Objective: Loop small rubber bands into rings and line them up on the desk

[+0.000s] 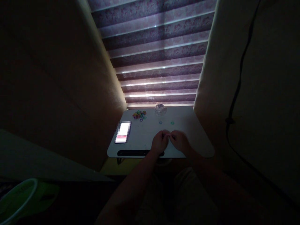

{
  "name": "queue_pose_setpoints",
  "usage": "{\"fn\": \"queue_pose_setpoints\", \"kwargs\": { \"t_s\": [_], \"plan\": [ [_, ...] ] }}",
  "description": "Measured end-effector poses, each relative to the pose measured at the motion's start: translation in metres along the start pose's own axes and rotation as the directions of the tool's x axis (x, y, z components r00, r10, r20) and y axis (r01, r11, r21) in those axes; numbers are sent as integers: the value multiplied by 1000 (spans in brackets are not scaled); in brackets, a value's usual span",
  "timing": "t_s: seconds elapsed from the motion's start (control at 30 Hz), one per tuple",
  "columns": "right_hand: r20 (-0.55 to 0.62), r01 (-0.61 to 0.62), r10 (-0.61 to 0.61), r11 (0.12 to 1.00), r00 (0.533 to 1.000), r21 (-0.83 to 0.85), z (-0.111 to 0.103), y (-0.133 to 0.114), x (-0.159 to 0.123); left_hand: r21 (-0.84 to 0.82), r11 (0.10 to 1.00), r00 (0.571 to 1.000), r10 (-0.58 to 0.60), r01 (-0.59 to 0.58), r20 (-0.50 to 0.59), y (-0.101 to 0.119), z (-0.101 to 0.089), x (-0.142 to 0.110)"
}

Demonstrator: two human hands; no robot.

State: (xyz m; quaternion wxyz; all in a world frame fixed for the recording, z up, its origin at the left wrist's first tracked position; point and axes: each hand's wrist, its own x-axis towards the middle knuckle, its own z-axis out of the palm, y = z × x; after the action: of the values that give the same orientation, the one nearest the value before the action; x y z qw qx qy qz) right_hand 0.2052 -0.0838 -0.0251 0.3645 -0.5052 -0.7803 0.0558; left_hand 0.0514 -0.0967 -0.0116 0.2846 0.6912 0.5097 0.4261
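Over the front half of a small white table (pixel 140 137), my left hand (pixel 160 142) and my right hand (pixel 179 140) meet, fingertips pinched close together. Between them shows a thin pinkish bit of what looks like a small elastic band (pixel 168 134), mostly hidden by the fingers. Just beyond the hands lie two single bands, a bluish one (pixel 160 122) and a green one (pixel 172 123), apart from each other. A pile of multicoloured small elastic bands (pixel 138 115) sits at the back left. Right of that pile stands a clear rounded container (pixel 160 109).
A lit phone (pixel 123 132) lies at the table's left side. Along the front edge runs a black strip (pixel 133 153), partly under my left wrist. A striped blind (pixel 159 68) covers the window behind. A dark cable (pixel 239 78) hangs on the right; a green basket (pixel 25 197) is lower left.
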Motion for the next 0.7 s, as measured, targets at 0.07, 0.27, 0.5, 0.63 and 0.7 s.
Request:
{"fn": "queue_pose_setpoints", "kwargs": {
  "t_s": [0.07, 0.27, 0.5, 0.63, 0.7],
  "plan": [
    [9, 1, -1, 1000, 1000, 11, 0, 1, 0, -32, 999, 1000, -3, 4, 4, -2, 0, 1],
    [8, -3, 3, 999, 1000, 43, 1, 2, 1, -93, 996, 1000, 4, -4, -6, -13, 3, 3],
    [10, -13, 13, 997, 1000, 76, 0, 2, 0, -156, 988, 1000, 18, -16, 8, -19, 4, 4],
    [21, -59, 57, 993, 998, 104, 0, 3, -1, -141, 989, 997, 59, -52, 46, -10, 1, 0],
    [16, -64, 62, 990, 998, 124, -1, 2, -1, -108, 992, 994, 79, -71, 72, -5, -1, -3]
  ]
}}
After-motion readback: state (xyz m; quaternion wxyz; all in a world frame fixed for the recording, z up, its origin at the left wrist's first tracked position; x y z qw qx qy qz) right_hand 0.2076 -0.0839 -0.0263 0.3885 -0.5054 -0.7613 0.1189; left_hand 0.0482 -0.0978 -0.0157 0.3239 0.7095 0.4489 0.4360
